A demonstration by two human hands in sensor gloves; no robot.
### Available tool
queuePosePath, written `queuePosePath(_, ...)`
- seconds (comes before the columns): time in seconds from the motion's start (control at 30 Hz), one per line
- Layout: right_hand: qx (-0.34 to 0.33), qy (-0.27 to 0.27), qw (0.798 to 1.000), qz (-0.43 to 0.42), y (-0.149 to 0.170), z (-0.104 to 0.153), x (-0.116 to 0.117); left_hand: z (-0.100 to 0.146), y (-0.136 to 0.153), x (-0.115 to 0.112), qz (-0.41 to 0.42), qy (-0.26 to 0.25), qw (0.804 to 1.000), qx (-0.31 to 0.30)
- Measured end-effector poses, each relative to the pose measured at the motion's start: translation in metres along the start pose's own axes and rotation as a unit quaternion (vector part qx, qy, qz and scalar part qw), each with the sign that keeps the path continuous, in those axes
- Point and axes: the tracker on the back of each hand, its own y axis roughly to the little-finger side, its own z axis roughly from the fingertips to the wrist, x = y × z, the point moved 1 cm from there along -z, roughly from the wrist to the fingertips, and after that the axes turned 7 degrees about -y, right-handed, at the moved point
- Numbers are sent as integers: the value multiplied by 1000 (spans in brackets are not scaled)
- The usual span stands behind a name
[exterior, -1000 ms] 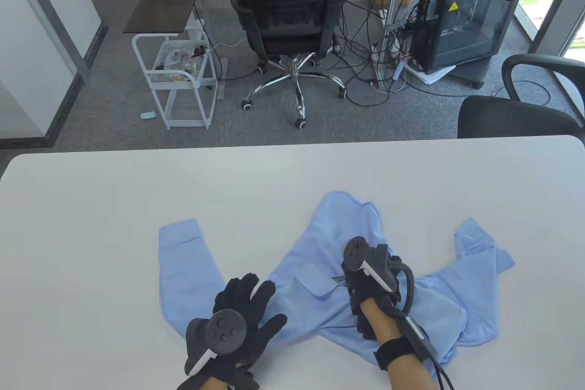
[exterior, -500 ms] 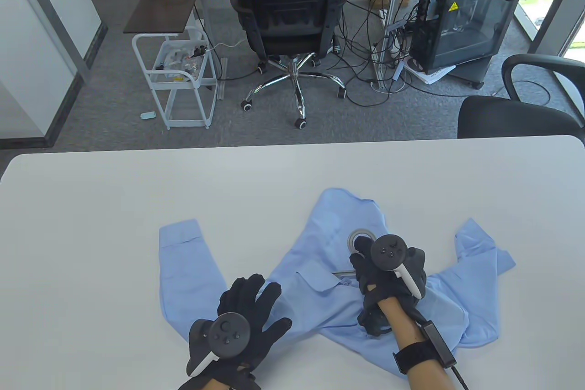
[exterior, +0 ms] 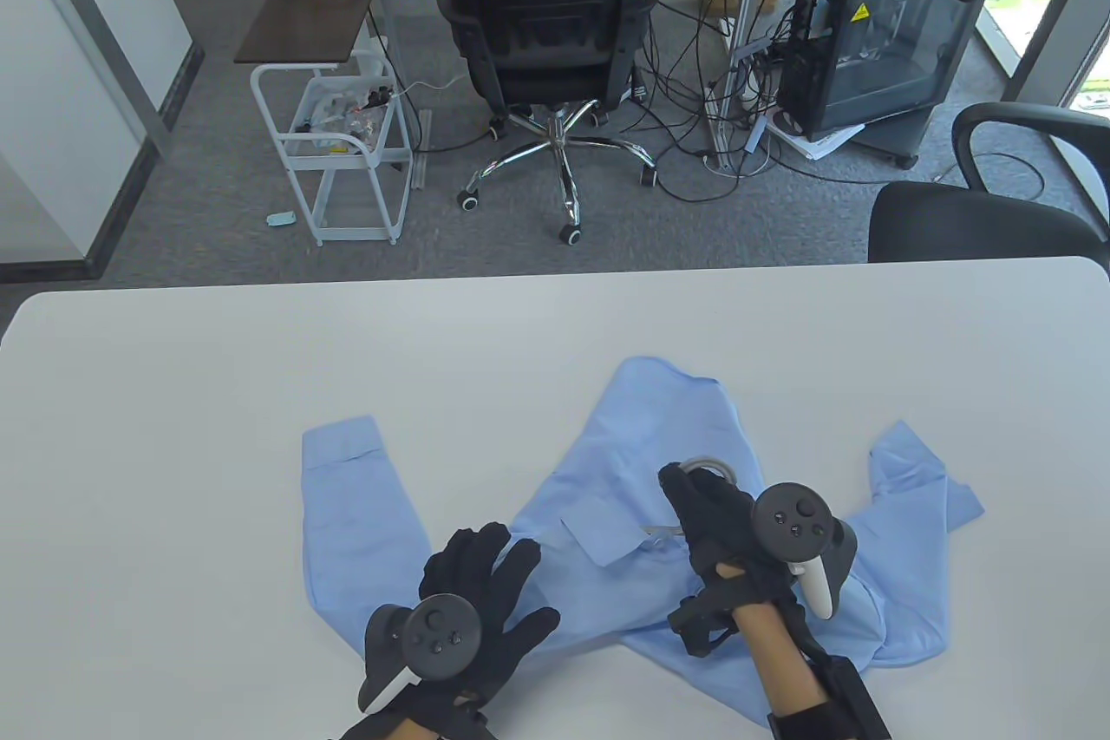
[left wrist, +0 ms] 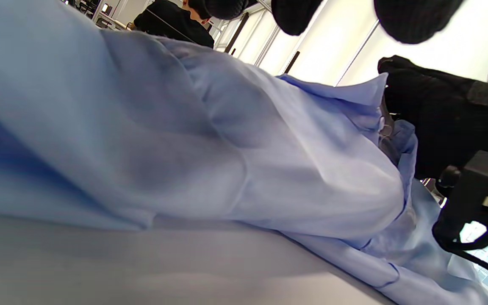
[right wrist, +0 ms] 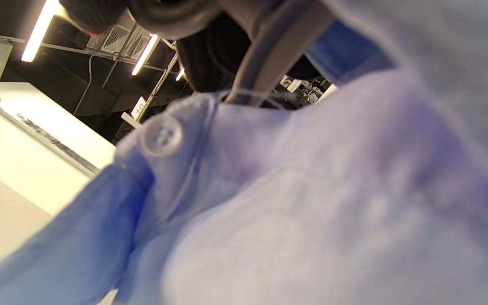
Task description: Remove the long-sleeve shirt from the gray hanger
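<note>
**Hanger hook sliding back toward the collar**

Shirt [exterior: 642, 514] lies spread on the table [exterior: 173, 393], light blue, collar toward the person and one sleeve flung out to the left. Only the top of the gray hanger [exterior: 713, 465] shows in the table view: a short arc of its hook peeking past the right hand's fingertips, plus a thin bit of wire at the collar opening. Half a second ago the hook stood out as a nearly full loop over the cloth; a second ago it was hidden under the hand. So the hook came into sight and has now dropped back nearer the neckline, while the right hand [exterior: 724, 527] has shifted right and toward the person.

That hand is curled around the hanger's neck; the right wrist view shows a gray bar [right wrist: 278, 46] running up under the gloved fingers, just above a collar button [right wrist: 161, 136]. The grip looks closed on the hanger, not on the cloth.

Left hand [exterior: 473, 592] rests flat with fingers spread wide on the shirt's left shoulder, holding nothing, and has barely moved over the second.

Judging from this, the left hand pins the garment while the right draws the hanger out through the neck. The hanger's arms appear to be inside the shirt, so removal is started, not finished.
</note>
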Motion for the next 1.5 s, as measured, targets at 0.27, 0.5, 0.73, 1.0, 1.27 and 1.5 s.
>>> queuePosePath(0.27, -143, -44, 989, 1, -31, 29, 6, 3, -11, 3, -1, -24, 999, -29)
queuePosePath(0.5, -214, -112, 970, -12, -46, 48, 32, 11, -26, 11, -4, -59, 995, -77)
queuePosePath(0.73, -235, -93, 968, -7, -48, 53, 42, 20, -47, 12, -58, -82, 984, -144)
queuePosePath(1.0, -279, -15, 959, 42, -61, 68, 43, 25, -56, 12, -42, -101, 975, -194)
queuePosePath(1.27, -293, 6, 955, 38, -62, 72, 47, 25, -56, 12, -40, -128, 971, -197)
queuePosePath(1.5, -300, 16, 954, 11, -62, 74, 48, 23, -55, 11, -42, -142, 970, -191)
